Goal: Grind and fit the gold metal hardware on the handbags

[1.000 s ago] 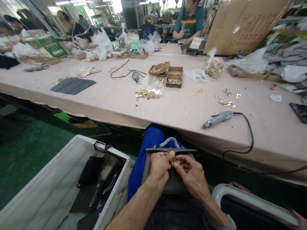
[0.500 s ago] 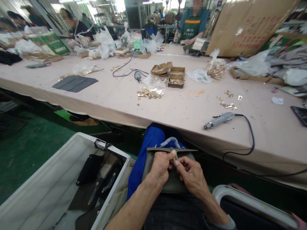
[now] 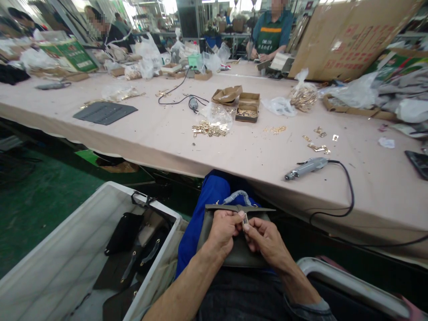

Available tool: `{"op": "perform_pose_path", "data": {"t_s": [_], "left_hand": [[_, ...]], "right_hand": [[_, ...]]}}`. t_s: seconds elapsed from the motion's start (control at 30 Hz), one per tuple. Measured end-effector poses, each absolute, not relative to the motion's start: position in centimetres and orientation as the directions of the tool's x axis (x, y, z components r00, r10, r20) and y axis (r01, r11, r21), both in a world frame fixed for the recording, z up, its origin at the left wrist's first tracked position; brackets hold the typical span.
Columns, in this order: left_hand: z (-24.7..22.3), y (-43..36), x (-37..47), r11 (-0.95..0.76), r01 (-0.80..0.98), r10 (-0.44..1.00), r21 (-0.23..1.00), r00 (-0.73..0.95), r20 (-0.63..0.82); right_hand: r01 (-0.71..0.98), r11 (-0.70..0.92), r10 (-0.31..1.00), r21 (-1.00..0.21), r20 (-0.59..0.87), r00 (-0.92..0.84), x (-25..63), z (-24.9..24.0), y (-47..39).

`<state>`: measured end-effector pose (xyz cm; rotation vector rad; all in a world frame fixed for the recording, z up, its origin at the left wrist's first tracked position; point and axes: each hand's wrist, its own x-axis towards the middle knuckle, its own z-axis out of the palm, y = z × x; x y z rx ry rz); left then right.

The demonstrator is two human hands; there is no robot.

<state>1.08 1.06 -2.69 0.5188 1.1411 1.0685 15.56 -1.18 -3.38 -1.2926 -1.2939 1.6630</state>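
A dark olive leather bag [image 3: 241,254] lies on my lap, below the table's edge. My left hand [image 3: 223,229] and my right hand [image 3: 267,240] meet over its top edge. Both pinch a small metal clasp [image 3: 245,219] fixed at the middle of the bag's front. A plastic-wrapped handle [image 3: 236,196] shows just beyond the bag. A blue cloth [image 3: 207,200] covers my left knee under the bag.
A grey electric screwdriver [image 3: 306,166] with a black cord lies on the pink table [image 3: 174,142]. Gold fittings [image 3: 209,129], small cardboard boxes [image 3: 248,107] and plastic bags lie farther back. A white bin [image 3: 63,258] with dark bag parts stands at my left. Other people work at the far side.
My hands have stayed on the clasp, with only small finger shifts. The view has drifted slightly, so the table appears a little lower and to the right.
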Motion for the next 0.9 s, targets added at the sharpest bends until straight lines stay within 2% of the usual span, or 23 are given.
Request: {"op": "perform_pose_path", "data": {"t_s": [0.2,0.47,0.67,0.8,0.9], "left_hand": [[-2.4,0.8,1.6,0.402,-0.430,0.893,0.808,-0.012,-0.450],[-2.7,0.8,1.8,0.412,-0.422,0.867,0.808,-0.091,-0.490],[-2.3,0.3,2.1,0.375,-0.352,0.884,0.858,-0.143,-0.445],[-3.4,0.7,2.2,0.398,-0.360,0.874,0.843,-0.130,-0.468],[-4.2,1.2,1.8,0.381,-0.337,0.888,0.861,-0.125,-0.442]], "right_hand": [[-0.064,-0.348,0.887,-0.935,-0.307,-0.344,16.1,-4.5,-1.0],[0.015,-0.282,0.901,-0.959,-0.271,-0.338,16.2,-4.1,-0.7],[0.026,-0.234,0.936,-0.972,-0.232,-0.265,16.0,-4.2,-1.1],[-0.084,-0.296,0.930,-0.952,-0.267,-0.251,16.0,-5.7,-0.5],[-0.103,-0.361,0.901,-0.927,-0.319,-0.296,15.9,-6.6,0.2]]}}
